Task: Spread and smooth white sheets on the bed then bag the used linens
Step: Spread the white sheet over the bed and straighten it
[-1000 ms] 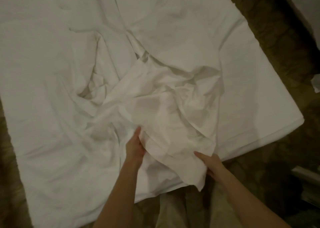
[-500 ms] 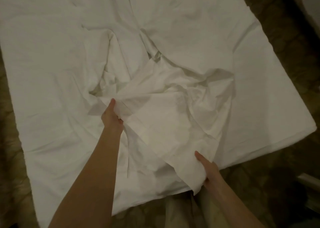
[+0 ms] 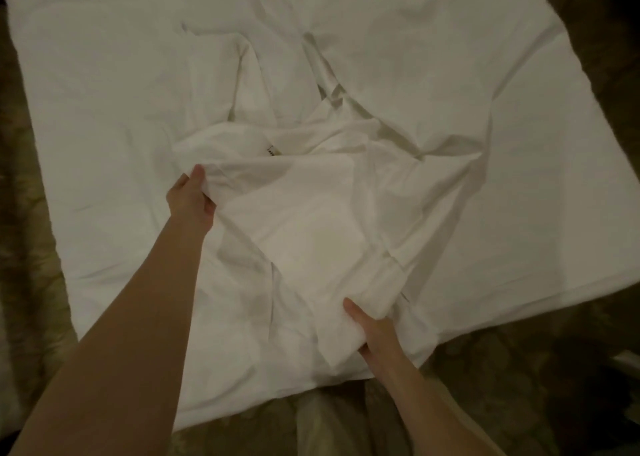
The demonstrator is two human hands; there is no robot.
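Both bare arms reach out over the bed [image 3: 519,213], which lies under a flat white cover. The left hand [image 3: 189,202], arm stretched long, pinches a bunched fold of the crumpled sheet [image 3: 311,220] — thumb on top, fingers curled beneath. The right hand [image 3: 372,331], nearer the bed's edge, clamps the sheet's lower corner. A small tag [image 3: 272,151] shows on the sheet, which is heaped mid-bed above the patterned carpet [image 3: 519,386].

Left hand [image 3: 189,197] – right hand [image 3: 375,331] – both gripping
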